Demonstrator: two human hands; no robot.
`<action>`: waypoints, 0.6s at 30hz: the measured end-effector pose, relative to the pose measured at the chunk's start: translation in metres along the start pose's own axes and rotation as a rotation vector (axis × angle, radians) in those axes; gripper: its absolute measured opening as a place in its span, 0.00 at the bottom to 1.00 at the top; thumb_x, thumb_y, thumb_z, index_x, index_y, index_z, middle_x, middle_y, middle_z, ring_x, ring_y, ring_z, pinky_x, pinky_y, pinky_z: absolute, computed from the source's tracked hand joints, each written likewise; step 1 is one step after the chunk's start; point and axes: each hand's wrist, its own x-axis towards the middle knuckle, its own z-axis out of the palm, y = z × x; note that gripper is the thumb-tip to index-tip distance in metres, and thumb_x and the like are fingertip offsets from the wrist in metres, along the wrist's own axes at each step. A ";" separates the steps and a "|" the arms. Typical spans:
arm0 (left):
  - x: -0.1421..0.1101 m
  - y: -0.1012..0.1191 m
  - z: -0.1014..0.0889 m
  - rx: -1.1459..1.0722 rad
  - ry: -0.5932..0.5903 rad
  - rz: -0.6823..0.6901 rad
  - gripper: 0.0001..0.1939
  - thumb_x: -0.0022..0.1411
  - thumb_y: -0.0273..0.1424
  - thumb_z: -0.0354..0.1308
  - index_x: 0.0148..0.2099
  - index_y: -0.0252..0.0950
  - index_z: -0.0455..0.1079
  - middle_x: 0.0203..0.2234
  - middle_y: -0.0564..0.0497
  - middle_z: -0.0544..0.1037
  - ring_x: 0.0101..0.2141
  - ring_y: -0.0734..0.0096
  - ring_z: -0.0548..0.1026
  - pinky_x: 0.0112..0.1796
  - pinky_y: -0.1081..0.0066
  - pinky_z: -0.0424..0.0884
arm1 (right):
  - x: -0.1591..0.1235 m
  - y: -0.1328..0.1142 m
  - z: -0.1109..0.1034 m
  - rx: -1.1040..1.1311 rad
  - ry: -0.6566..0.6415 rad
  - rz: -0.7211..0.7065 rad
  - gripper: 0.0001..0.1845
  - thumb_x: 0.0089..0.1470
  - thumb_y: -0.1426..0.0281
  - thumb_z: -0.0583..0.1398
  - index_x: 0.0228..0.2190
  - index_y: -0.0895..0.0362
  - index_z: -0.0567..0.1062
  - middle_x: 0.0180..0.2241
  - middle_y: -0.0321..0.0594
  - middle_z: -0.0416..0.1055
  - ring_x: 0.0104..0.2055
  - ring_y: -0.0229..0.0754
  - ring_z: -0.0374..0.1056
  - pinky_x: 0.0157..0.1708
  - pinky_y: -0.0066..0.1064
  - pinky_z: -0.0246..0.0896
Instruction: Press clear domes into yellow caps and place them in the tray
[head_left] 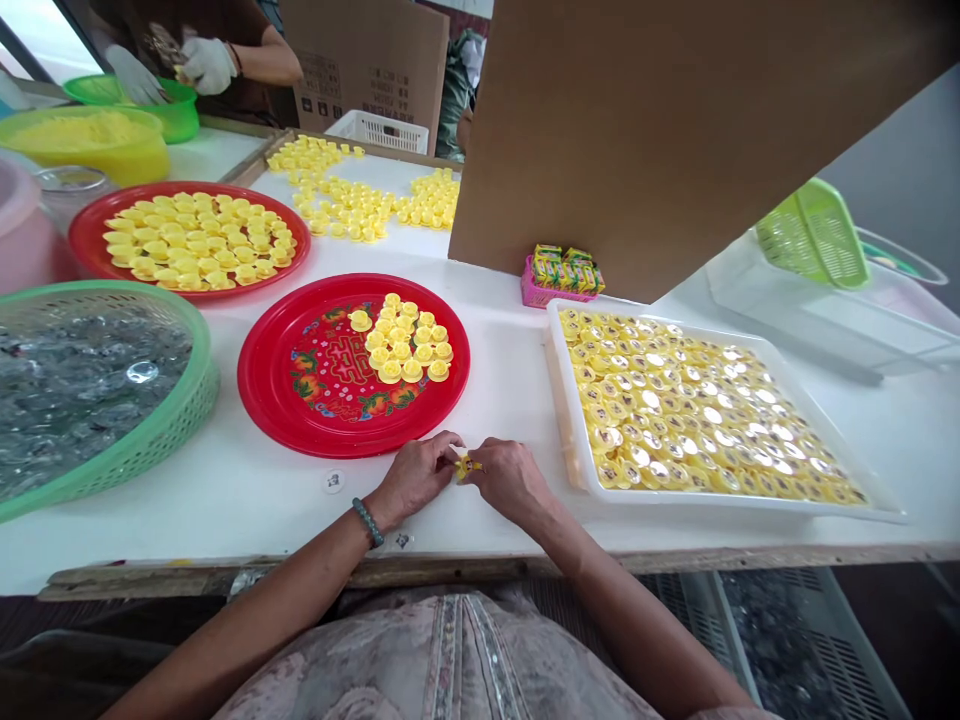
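Observation:
My left hand point(416, 478) and my right hand point(510, 480) meet on the white table point(240, 490) near its front edge. Both pinch one small yellow piece point(468, 466) between their fingertips. Just beyond them lies a red round tray point(300, 400) with a cluster of yellow pieces point(401, 340) on its far right part. To the right stands a white rectangular tray point(570, 440) filled with shiny yellow pieces point(697, 405). A small clear disc point(334, 481) lies on the table left of my left hand.
A green basket point(172, 420) of clear pieces sits at the left. A second red tray point(90, 250) with yellow pieces is behind it. Loose yellow pieces point(352, 200) cover the far table. A cardboard sheet point(660, 130) leans at back right. Another person's gloved hands point(202, 65) work at far left.

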 end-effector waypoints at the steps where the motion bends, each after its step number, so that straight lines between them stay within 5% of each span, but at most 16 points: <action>1: 0.000 0.001 0.000 0.014 0.004 -0.003 0.14 0.55 0.25 0.55 0.45 0.40 0.67 0.30 0.55 0.80 0.29 0.72 0.76 0.32 0.73 0.67 | -0.001 -0.002 0.001 -0.015 0.003 0.016 0.03 0.48 0.70 0.63 0.25 0.56 0.78 0.28 0.41 0.74 0.29 0.42 0.71 0.26 0.28 0.55; 8: -0.002 0.002 0.000 0.014 0.007 0.004 0.14 0.54 0.25 0.54 0.44 0.40 0.68 0.31 0.55 0.80 0.32 0.71 0.76 0.34 0.72 0.67 | -0.006 -0.007 0.009 -0.022 0.031 0.086 0.05 0.50 0.71 0.61 0.27 0.57 0.78 0.29 0.43 0.74 0.27 0.40 0.70 0.25 0.27 0.55; 14: -0.002 0.003 0.003 -0.233 -0.005 -0.069 0.19 0.55 0.27 0.52 0.51 0.36 0.63 0.35 0.49 0.78 0.34 0.70 0.76 0.38 0.69 0.71 | -0.014 0.006 0.018 0.209 0.185 0.027 0.07 0.50 0.71 0.63 0.34 0.55 0.78 0.31 0.38 0.73 0.30 0.35 0.68 0.29 0.23 0.57; 18: 0.003 0.004 0.004 -0.291 -0.026 -0.201 0.15 0.52 0.34 0.57 0.42 0.34 0.67 0.30 0.48 0.78 0.34 0.64 0.77 0.36 0.67 0.71 | -0.019 0.004 0.022 0.249 0.190 0.026 0.05 0.49 0.70 0.63 0.31 0.56 0.78 0.30 0.38 0.72 0.31 0.36 0.68 0.31 0.23 0.58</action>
